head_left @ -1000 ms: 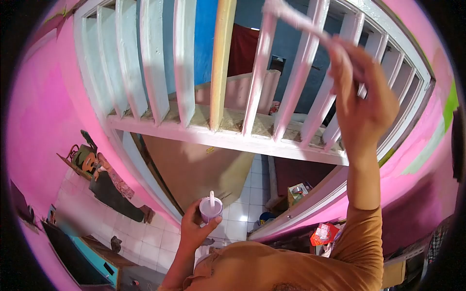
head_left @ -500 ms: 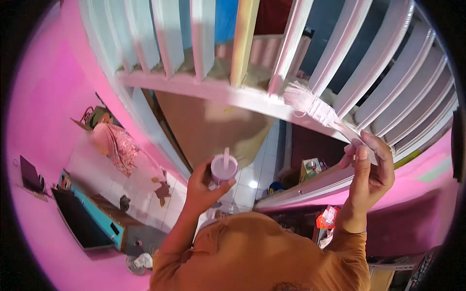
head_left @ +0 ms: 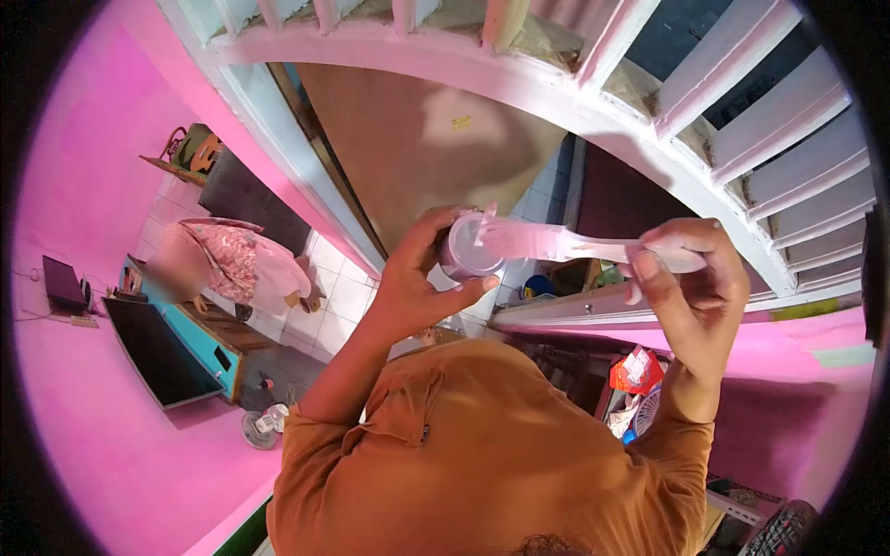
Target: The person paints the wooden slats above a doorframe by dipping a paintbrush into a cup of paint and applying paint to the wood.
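Note:
My left hand (head_left: 408,287) is wrapped round a small plastic cup (head_left: 462,267) of pale pinkish-white paint, held in front of my chest. A stick that stood up in the cup is now partly hidden by bristles. In my right hand (head_left: 697,292) is a paintbrush (head_left: 593,247), gripped by its handle between thumb and fingers. Its paint-coated bristles point left and lie over the cup's mouth; whether they dip into the paint I cannot tell. Above both hands runs a white slatted wooden vent frame (head_left: 408,54) over a doorway.
Below the frame stands a brown door panel (head_left: 417,130). A person in a pink patterned garment (head_left: 232,264) is on the tiled floor at left, near a television (head_left: 167,357). Pink walls (head_left: 83,185) flank the room. A red package (head_left: 637,369) lies at lower right.
The paintbrush has come down and left from the slatted frame to the cup. My view has tilted lower. The person at left has shifted and shows more fully.

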Demonstrator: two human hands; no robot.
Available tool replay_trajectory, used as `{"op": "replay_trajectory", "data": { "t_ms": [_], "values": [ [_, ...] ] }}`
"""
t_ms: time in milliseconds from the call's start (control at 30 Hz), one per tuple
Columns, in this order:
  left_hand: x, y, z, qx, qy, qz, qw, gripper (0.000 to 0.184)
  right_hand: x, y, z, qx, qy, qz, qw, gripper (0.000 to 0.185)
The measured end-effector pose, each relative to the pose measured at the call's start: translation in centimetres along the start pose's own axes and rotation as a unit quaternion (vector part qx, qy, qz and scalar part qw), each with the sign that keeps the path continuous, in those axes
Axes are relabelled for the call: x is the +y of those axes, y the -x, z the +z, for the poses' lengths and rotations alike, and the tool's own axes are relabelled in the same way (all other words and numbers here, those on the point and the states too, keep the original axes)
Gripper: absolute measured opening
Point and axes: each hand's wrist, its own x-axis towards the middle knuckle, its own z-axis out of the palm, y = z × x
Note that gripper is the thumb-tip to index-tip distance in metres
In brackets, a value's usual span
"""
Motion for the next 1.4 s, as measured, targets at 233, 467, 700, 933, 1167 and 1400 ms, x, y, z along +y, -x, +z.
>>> {"op": "replay_trajectory", "data": {
  "t_ms": [233, 467, 700, 933, 1167, 1400],
  "values": [
    [-0.7, -0.1, 0.0, -0.029, -0.006, -0.005, 1.000, 0.073, 1.8, -1.8, 0.5, -0.103, 0.108, -0.005, 0.989, 0.014],
    [-1.6, -0.3, 0.4, -0.042, -0.032, -0.002, 0.999, 0.073, 3.9, -3.2, 1.8, -0.179, 0.096, -0.021, 0.979, 0.015],
    [-0.9, -0.1, 0.0, -0.023, -0.029, 0.013, 0.999, 0.073, 2.7, -3.0, 0.8, -0.106, 0.078, -0.004, 0.991, 0.013],
    [1.3, -0.5, -0.1, 0.016, -0.015, 0.027, 0.999, 0.071, 1.7, -2.5, 1.4, -0.037, -0.043, 0.022, 0.998, 0.013],
    [2.7, -1.0, 0.3, 0.021, -0.030, 0.036, 0.999, 0.071, 1.4, -2.3, 1.2, -0.069, -0.015, 0.002, 0.998, 0.015],
    [2.2, -1.0, 0.6, 0.031, -0.009, 0.036, 0.999, 0.071, 1.2, -2.6, 1.8, -0.047, -0.070, 0.059, 0.995, 0.014]
  ]
}}
